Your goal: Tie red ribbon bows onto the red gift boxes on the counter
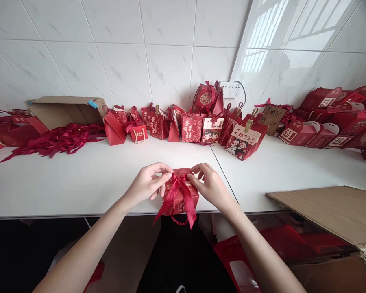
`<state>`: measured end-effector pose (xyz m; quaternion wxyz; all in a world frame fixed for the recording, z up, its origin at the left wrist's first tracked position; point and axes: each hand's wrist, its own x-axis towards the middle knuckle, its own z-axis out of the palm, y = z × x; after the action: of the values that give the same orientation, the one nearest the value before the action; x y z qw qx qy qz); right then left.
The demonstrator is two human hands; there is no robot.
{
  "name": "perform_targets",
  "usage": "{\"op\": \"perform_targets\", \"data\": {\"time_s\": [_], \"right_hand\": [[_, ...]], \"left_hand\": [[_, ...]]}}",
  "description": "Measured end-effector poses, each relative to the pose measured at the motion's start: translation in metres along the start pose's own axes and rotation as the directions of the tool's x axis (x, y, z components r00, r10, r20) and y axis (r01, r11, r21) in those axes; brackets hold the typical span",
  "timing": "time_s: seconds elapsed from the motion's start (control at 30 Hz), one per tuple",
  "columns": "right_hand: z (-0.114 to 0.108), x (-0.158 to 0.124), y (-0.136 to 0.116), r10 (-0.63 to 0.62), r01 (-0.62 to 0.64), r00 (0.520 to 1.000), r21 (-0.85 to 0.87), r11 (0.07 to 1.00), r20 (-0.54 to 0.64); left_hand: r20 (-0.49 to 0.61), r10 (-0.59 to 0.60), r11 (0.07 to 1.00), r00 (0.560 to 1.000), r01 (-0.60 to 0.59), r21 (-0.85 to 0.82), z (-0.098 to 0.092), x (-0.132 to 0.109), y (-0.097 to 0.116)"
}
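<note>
A small red gift box [180, 202] with gold lettering sits at the table's front edge, right in front of me. Over its top lies a red ribbon [189, 203] tied in a bow, its two long tails hanging down the near side. My left hand [151, 181] pinches the bow's left loop between thumb and fingertips. On the other side, my right hand [208, 182] pinches the right loop in the same way. Fingers partly cover both loops. Below the box's near side hangs a twisted red cord handle [179, 222].
Several red gift boxes [191, 128] line the tiled wall. At left, loose red ribbons [70, 140] spill from a cardboard box [64, 112]. More boxes [299, 132] are piled at right. A large open carton [326, 207] stands at the near right. A power strip [229, 90] is by the wall.
</note>
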<state>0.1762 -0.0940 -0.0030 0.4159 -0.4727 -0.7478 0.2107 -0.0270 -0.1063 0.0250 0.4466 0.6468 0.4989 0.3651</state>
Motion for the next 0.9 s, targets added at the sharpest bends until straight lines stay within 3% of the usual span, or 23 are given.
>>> {"op": "perform_targets", "data": {"time_s": [0.1, 0.23, 0.63, 0.73, 0.9], "right_hand": [[-0.003, -0.002, -0.013, -0.117, 0.115, 0.99, -0.036, 0.993, -0.076], [-0.001, 0.003, -0.027, -0.217, 0.218, 0.975, -0.018, 0.976, 0.049], [0.004, 0.008, -0.027, -0.237, 0.244, 0.955, -0.017, 0.97, 0.179], [0.007, 0.009, -0.026, -0.236, 0.243, 0.957, -0.018, 0.97, 0.167], [0.008, 0.015, -0.019, -0.228, 0.207, 0.963, 0.149, 0.967, 0.144]], "left_hand": [[0.023, 0.01, 1.0, 1.0, -0.01, 0.005, -0.001, 0.001, -0.002], [0.024, 0.035, 0.999, 0.999, -0.035, -0.002, -0.002, 0.001, -0.002], [0.033, 0.042, 0.99, 0.999, -0.038, -0.138, -0.004, 0.005, -0.008], [0.036, 0.034, 0.988, 0.999, -0.028, -0.154, -0.006, 0.005, -0.007], [0.075, 0.025, 0.984, 0.997, -0.011, -0.176, -0.006, 0.004, -0.004]]}}
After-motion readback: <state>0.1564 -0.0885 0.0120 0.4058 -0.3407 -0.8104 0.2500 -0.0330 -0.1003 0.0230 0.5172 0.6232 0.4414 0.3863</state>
